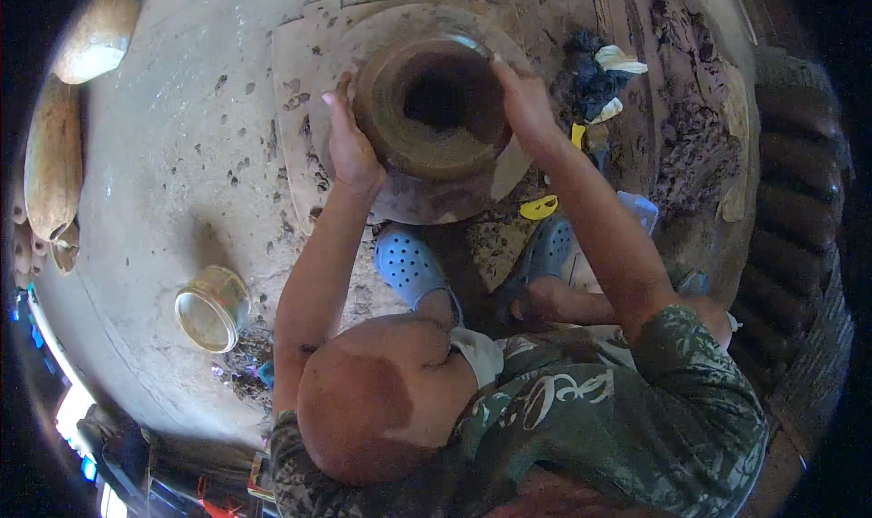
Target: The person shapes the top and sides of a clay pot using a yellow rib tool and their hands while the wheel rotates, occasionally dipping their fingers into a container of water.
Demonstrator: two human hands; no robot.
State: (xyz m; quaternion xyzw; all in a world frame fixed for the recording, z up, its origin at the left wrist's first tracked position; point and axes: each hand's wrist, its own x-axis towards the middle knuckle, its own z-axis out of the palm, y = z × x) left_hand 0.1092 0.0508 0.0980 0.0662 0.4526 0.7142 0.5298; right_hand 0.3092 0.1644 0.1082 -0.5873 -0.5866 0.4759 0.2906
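A wide, round brown clay pot (381, 118) with a dark open mouth sits upright on a round flat wheel head (440, 207). My left hand (354, 150) lies along the pot's left side, its thumb standing up and its fingers partly hidden against the wall. On the opposite side, my right hand (527, 109) curves against the upper right of the pot, fingertips near the rim. The pot is held between both hands. Below the right forearm, a yellow kidney-shaped piece with holes (539, 208) lies on the ground.
Black plastic (589, 73) and a white scrap (621, 60) lie at right, near clay crumbs (695, 145). Dark ridged stacks (799, 182) line the right edge. A clear tub (211, 309) stands at lower left; long tan vessels (54, 154) lie far left. My blue clogs (409, 262) flank the wheel's near side.
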